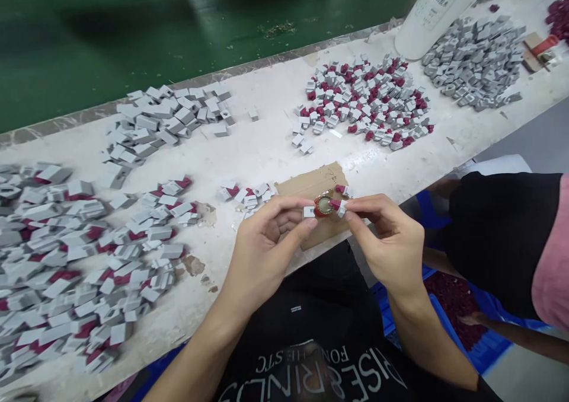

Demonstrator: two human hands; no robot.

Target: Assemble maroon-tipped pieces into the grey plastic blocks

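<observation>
My left hand (pixel 278 230) pinches a small grey plastic block (pixel 309 211) with a dark opening in its face. Between thumb and fingers, my right hand (pixel 384 230) grips a grey and maroon piece (pixel 341 207), its maroon end turned to the left. Between the two hands is a small round cap (pixel 325 205) with a crimped gold and red rim and something pale inside. Under them lies a piece of brown cardboard (pixel 311 182). Another maroon and grey piece (pixel 342 190) rests just beyond my right fingertips. A few joined pieces (pixel 251 195) lie beyond my left hand.
Joined grey and maroon pieces are heaped at left (pixel 66 259) and far centre (pixel 364 99). Plain grey blocks form piles at upper left (pixel 164 117) and upper right (pixel 478 58). A white bottle (pixel 427 22) stands behind. At right is another person (pixel 502 236) beside blue crates (pixel 493 351).
</observation>
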